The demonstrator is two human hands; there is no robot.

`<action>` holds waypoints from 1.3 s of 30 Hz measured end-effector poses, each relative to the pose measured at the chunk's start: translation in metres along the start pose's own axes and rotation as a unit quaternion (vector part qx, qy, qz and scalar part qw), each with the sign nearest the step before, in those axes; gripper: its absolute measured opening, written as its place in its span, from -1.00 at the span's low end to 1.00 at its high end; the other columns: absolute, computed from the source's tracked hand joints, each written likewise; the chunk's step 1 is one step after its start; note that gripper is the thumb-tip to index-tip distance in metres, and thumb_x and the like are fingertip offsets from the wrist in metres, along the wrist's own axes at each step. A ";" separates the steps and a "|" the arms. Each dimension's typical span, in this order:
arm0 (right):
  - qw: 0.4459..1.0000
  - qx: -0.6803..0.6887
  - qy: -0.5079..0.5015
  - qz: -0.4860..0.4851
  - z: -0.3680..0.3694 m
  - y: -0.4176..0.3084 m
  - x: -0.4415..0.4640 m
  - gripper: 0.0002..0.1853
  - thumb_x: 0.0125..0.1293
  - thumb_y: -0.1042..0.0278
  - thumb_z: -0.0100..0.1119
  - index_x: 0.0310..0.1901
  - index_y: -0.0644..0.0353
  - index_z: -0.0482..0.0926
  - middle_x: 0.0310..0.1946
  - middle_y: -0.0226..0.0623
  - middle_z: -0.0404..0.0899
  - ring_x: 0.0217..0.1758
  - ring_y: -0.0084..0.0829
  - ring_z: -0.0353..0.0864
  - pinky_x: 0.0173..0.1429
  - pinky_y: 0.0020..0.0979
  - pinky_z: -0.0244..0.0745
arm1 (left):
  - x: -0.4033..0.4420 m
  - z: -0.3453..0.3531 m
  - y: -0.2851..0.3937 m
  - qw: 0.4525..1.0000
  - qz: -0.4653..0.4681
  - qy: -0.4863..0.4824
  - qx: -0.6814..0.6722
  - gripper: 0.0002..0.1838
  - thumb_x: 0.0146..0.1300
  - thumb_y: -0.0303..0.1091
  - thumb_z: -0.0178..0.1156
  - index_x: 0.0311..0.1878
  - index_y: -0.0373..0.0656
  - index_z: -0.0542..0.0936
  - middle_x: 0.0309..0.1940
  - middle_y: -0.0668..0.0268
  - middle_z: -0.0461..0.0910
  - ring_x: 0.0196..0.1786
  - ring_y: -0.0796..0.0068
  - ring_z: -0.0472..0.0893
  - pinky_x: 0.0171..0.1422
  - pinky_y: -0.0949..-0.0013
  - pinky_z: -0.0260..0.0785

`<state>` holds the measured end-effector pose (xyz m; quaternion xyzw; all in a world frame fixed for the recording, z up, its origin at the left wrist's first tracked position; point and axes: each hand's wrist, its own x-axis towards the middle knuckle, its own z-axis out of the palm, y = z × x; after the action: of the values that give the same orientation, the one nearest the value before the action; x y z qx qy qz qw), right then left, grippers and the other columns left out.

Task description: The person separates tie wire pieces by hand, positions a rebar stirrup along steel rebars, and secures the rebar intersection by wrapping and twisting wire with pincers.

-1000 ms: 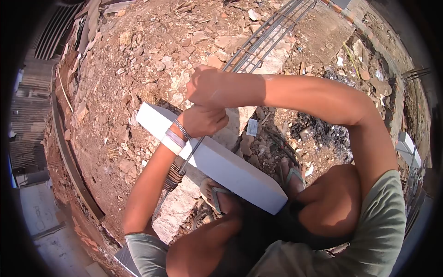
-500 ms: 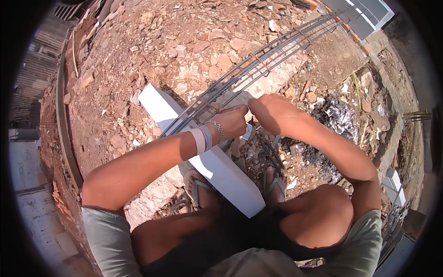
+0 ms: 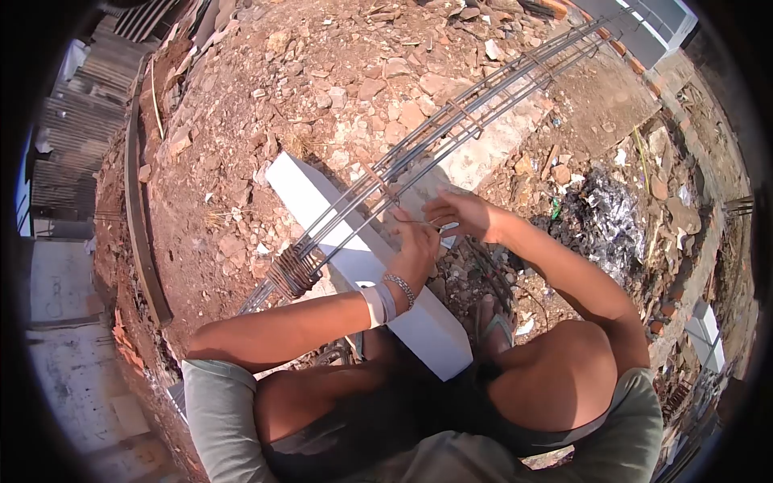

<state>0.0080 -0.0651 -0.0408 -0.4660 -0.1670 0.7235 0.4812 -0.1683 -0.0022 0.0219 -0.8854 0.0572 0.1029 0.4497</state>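
A long rebar cage (image 3: 455, 113) runs diagonally across a white block (image 3: 302, 189) in front of my knees. Close beside the cage, my left hand (image 3: 415, 249) is closed, its fingertips pinching what looks like a thin piece of wire (image 3: 415, 221). My right hand (image 3: 467, 216) is just right of it, fingers loosely spread and apart from the bars; whether a fingertip touches the wire is unclear. Around the cage's near end sits a bunched stack of rusty stirrups (image 3: 292, 274), left of my left forearm.
Broken stones and rubble (image 3: 322, 88) cover the ground ahead. A patch of grey ash (image 3: 608, 217) lies to the right, with another white block (image 3: 704, 334) farther right. A long beam (image 3: 141, 217) lies at left, near corrugated sheets (image 3: 76, 153).
My hands were close together at the bars; the right hand has loosened and its fingers spread. Both hands now sit lower, and the stirrup stack has come into view.
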 end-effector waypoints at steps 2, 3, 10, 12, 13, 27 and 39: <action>0.996 0.048 -0.072 -0.028 0.019 0.003 0.015 -0.14 0.50 -0.42 -0.35 0.32 0.33 0.40 0.20 -0.08 0.48 0.28 -0.31 0.47 0.30 -0.14 0.44 | -0.007 -0.005 -0.002 0.997 -0.004 0.035 -0.063 -0.67 0.36 -0.28 -0.01 -0.01 -0.29 0.61 -0.12 -0.08 0.62 -0.03 -0.14 0.64 -0.08 0.07 0.37; 0.985 0.132 -0.111 0.004 0.027 -0.001 0.020 -0.29 0.54 -0.29 -0.19 0.25 0.29 0.47 0.11 -0.12 0.54 0.22 -0.33 0.51 0.29 -0.21 0.45 | -0.012 -0.007 -0.006 0.993 0.005 0.066 -0.100 -0.66 0.33 -0.29 0.02 0.04 -0.28 0.58 -0.16 -0.04 0.62 -0.09 -0.03 0.65 -0.09 0.09 0.39; 0.983 0.135 -0.081 -0.091 0.049 0.011 0.029 -0.58 0.51 -0.04 0.08 0.04 0.21 0.53 -0.06 -0.34 0.58 0.00 -0.41 0.60 0.18 -0.29 0.53 | -0.026 -0.002 -0.089 0.872 -0.127 0.003 -0.472 -0.73 0.21 -0.25 0.20 -0.15 -0.25 0.58 -0.40 0.18 0.61 -0.25 0.20 0.65 -0.12 0.20 0.47; 0.978 0.176 -0.081 -0.079 0.051 0.009 0.027 -0.67 0.48 0.02 0.14 0.02 0.11 0.55 -0.12 -0.50 0.61 -0.11 -0.53 0.63 0.08 -0.37 0.60 | -0.019 0.021 -0.130 0.854 -0.159 0.132 -0.477 -0.40 0.19 -0.15 0.31 0.20 -0.30 0.42 -0.04 -0.03 0.52 0.09 0.09 0.53 0.07 0.10 0.42; 0.973 0.200 -0.086 -0.081 0.051 0.012 0.029 -0.68 0.48 0.03 0.15 0.02 0.11 0.55 -0.12 -0.49 0.61 -0.11 -0.54 0.63 0.08 -0.39 0.61 | -0.012 0.036 -0.133 0.857 -0.184 0.131 -0.464 -0.39 0.31 -0.14 0.22 0.29 -0.34 0.33 0.08 -0.13 0.49 0.17 -0.03 0.50 0.12 0.04 0.41; 0.976 0.197 -0.008 -0.090 0.064 0.016 0.038 -0.74 0.49 0.15 0.16 -0.23 0.18 0.45 -0.35 -0.47 0.52 -0.45 -0.59 0.53 -0.09 -0.35 0.71 | 0.028 0.120 -0.093 0.691 -0.237 -0.018 -0.682 -0.58 0.55 -0.15 -0.13 0.19 -0.30 0.46 -0.19 -0.20 0.65 -0.08 -0.21 0.64 0.07 -0.05 0.45; 0.839 -0.437 0.228 -0.229 0.079 -0.009 0.016 -0.76 0.41 0.33 0.21 -0.30 0.29 0.42 -0.49 -0.03 0.59 -0.48 -0.25 0.65 -0.35 -0.17 0.56 | 0.025 0.116 -0.088 0.699 -0.241 -0.022 -0.673 -0.59 0.59 -0.13 -0.25 0.26 -0.16 0.40 -0.12 -0.17 0.64 -0.04 -0.19 0.63 0.09 -0.05 0.46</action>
<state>-0.0547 -0.0315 -0.0027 -0.7281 -0.4529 0.3177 0.4046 -0.1422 0.1433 0.0187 -0.9329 -0.2528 0.0218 -0.2555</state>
